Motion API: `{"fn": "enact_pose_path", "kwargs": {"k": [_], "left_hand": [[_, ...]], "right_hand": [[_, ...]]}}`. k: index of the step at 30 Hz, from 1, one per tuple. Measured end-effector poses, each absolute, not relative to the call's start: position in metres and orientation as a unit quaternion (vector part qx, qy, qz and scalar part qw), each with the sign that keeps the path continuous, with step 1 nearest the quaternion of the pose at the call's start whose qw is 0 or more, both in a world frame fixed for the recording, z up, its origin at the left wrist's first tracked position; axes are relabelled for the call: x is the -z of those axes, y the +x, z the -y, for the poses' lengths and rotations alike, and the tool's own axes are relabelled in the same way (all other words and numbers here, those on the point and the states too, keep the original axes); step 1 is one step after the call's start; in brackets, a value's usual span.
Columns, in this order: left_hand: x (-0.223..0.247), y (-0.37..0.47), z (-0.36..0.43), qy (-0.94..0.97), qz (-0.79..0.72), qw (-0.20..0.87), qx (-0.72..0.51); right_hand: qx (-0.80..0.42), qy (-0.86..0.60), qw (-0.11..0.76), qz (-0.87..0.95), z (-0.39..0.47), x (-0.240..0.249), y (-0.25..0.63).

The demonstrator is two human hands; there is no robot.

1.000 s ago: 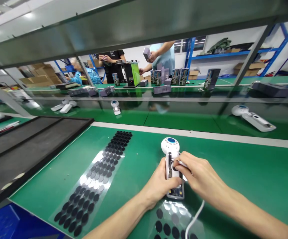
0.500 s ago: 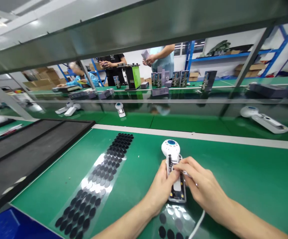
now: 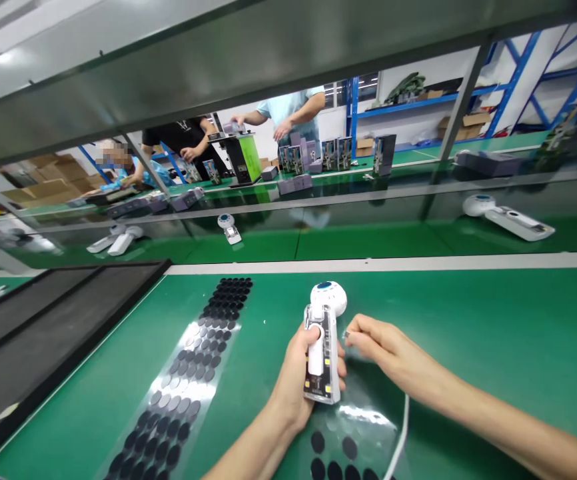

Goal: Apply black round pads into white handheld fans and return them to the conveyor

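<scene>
A white handheld device [image 3: 324, 347] with a round head and a clear, circuit-like body stands tilted in my left hand [image 3: 293, 380], the thumb pressed on its white front part. Just right of it, my right hand [image 3: 378, 343] pinches the small metal end of a white cable [image 3: 401, 433], apart from the device. The cable runs down from under that hand to the bottom edge. Beneath the device lies a clear sheet with black round stickers [image 3: 335, 470]. Another sheet of black round stickers [image 3: 173, 400] stretches along the green table to the left.
A black tray [image 3: 68, 313] borders the table at left. More white devices [image 3: 229, 229] [image 3: 511, 219] rest on the green belt [image 3: 348, 237] beyond the pale rail. People stand at the far side among grey boxes [image 3: 295, 185] and a green-black machine [image 3: 243, 159]. A metal beam [image 3: 248, 60] crosses overhead.
My right hand has drawn away from the device to the right with the cable end. My left hand has raised and turned the device slightly, its thumb now on the front. The view has tilted.
</scene>
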State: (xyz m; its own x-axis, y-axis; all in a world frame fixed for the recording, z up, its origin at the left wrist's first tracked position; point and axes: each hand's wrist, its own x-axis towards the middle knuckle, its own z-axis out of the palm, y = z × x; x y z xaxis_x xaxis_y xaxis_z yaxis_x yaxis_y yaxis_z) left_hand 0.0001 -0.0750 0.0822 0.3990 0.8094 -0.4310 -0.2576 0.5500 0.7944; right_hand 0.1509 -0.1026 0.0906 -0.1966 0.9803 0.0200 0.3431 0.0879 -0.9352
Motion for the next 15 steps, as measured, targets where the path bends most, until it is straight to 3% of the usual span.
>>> {"fn": "enact_pose_path", "kwargs": {"k": [6, 15], "left_hand": [[-0.082, 0.000, 0.079, 0.354, -0.420, 0.767, -0.333], [-0.067, -0.005, 0.079, 0.382, -0.405, 0.753, -0.351]], "right_hand": [[-0.530, -0.468, 0.388, 0.591, 0.100, -0.092, 0.144], [-0.513, -0.430, 0.388, 0.634, 0.097, -0.078, 0.143]]}}
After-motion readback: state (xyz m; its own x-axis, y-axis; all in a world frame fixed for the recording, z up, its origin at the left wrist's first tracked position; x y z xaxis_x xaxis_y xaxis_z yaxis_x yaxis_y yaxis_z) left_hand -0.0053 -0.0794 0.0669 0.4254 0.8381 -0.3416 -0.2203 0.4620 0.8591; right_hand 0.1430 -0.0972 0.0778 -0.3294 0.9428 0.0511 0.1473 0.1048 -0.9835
